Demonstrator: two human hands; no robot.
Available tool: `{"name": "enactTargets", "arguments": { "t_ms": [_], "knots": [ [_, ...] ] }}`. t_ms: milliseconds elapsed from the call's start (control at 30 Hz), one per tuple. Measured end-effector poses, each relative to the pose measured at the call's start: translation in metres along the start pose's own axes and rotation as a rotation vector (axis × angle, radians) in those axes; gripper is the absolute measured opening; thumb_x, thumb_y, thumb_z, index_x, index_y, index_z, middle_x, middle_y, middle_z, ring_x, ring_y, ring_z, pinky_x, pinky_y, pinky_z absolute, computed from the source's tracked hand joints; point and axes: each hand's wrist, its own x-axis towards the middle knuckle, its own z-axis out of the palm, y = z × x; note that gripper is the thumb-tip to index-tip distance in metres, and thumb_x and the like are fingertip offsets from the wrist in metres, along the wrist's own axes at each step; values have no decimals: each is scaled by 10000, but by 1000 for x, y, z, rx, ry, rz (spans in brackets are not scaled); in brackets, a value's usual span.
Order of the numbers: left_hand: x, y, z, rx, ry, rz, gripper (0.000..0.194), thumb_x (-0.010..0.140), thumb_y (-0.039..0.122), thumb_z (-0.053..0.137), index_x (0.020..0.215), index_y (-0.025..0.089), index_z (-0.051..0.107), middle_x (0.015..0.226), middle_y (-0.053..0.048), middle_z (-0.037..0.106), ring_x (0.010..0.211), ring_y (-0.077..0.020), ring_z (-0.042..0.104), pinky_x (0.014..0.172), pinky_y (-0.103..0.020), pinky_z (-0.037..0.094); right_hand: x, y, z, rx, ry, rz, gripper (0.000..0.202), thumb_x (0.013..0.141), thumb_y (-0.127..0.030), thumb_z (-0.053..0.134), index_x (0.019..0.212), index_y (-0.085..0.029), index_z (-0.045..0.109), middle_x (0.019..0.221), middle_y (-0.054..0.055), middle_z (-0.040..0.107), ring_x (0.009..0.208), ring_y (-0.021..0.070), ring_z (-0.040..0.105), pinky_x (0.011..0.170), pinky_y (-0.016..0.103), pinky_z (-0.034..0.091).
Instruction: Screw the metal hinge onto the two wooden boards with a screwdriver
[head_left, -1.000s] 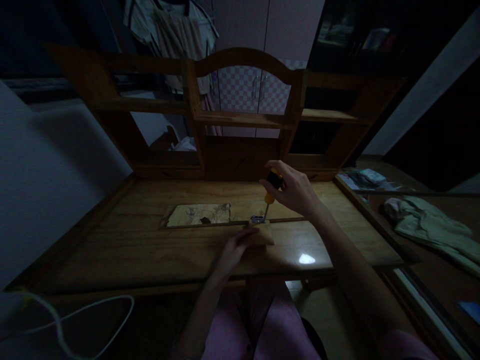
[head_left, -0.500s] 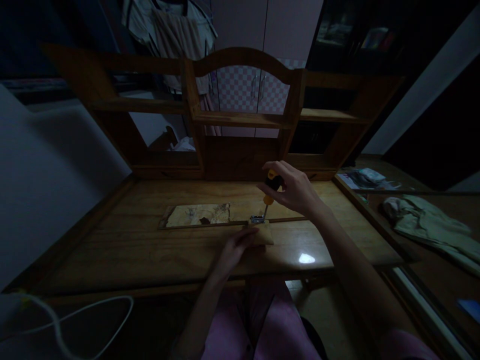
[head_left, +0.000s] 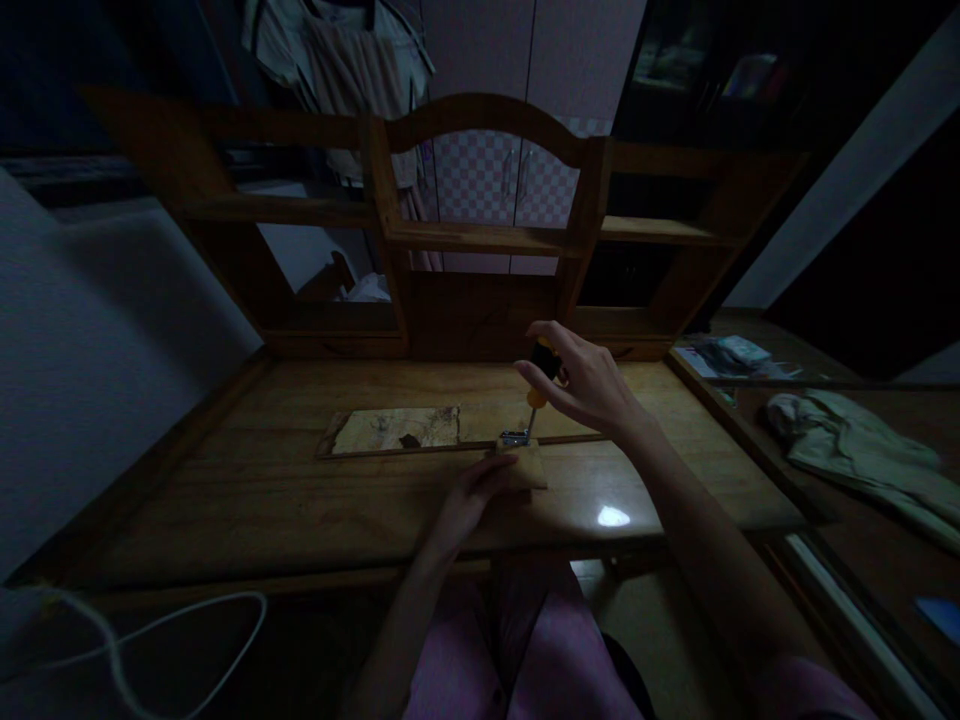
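Note:
A yellow and black screwdriver stands nearly upright, its handle in the fingers of my right hand. Its shaft reaches down to a small metal fitting at the back edge of a light wooden block. My left hand grips the left side of that block, with its fingertips on the top. The block rests on the wooden desk, near a long recess holding a stained, torn strip.
A wooden shelf unit rises along the desk's back edge. Pale green clothing lies on a surface at the right. A white cable loops at the lower left. Clothes hang behind the shelves.
The fingers of my right hand have shifted slightly around the screwdriver handle. My left hand and the block have stayed in place.

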Motion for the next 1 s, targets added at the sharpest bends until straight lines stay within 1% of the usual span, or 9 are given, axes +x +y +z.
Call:
{"name": "enactTargets", "arguments": {
  "t_ms": [133,200,267,333,500,567,700,833,1000],
  "knots": [
    [-1,-1,0,7,6,33,298,888,348,624,1123,224,759,1261,-59,712,1260,-282,600,1157,-449,388,-1,0,-6,38,-20,-60,413,928,-236,485,1340,-204,498,1288,104,625,1074,255,638,877,370,501],
    [-2,1,0,14,18,35,294,890,347,620,1114,222,762,1251,-63,716,1253,-282,604,1159,-451,385,-1,2,-4,52,-11,-57,473,922,-231,498,1393,-216,467,1324,101,613,996,230,654,835,357,515],
    [-2,2,0,14,17,23,292,889,342,619,1110,219,765,1242,-68,719,1242,-284,610,1151,-446,392,-1,3,0,52,4,-31,464,952,-279,506,1410,-224,462,1307,95,625,834,179,653,748,325,516],
    [-2,3,0,23,6,11,291,885,334,620,1109,220,766,1237,-69,722,1244,-286,609,1148,-439,394,-1,3,4,27,24,-7,434,977,-352,514,1391,-222,488,1257,89,651,742,150,629,691,305,499],
    [0,0,-1,41,6,12,304,888,341,604,1115,214,762,1248,-76,714,1252,-286,600,1152,-443,385,-2,0,4,-52,30,-2,468,955,-480,554,1332,-204,533,1143,81,692,779,168,638,656,286,453],
    [0,-2,-1,38,11,11,309,891,352,605,1118,210,760,1252,-79,712,1246,-291,602,1153,-452,381,-2,-2,0,-56,-14,-9,494,956,-465,537,1374,-204,501,1182,89,688,791,173,644,665,287,447],
    [-1,-2,-1,17,3,4,311,895,355,608,1132,220,757,1275,-67,703,1265,-294,590,1164,-450,372,-3,-4,-7,-78,-76,-26,529,929,-346,499,1437,-210,442,1216,91,686,799,186,657,693,303,438],
    [-2,0,0,-4,7,8,295,887,355,623,1115,234,764,1267,-53,709,1267,-292,591,1157,-442,385,-2,-2,-8,-110,-85,-26,561,899,-298,490,1449,-206,432,1142,84,715,762,193,659,674,306,419],
    [0,-2,0,3,2,2,285,869,354,647,1090,224,773,1232,-67,724,1243,-298,606,1157,-449,381,0,1,-1,-216,-5,28,458,938,-381,490,1350,-181,512,912,59,744,680,196,660,614,298,386]
  ]
}}
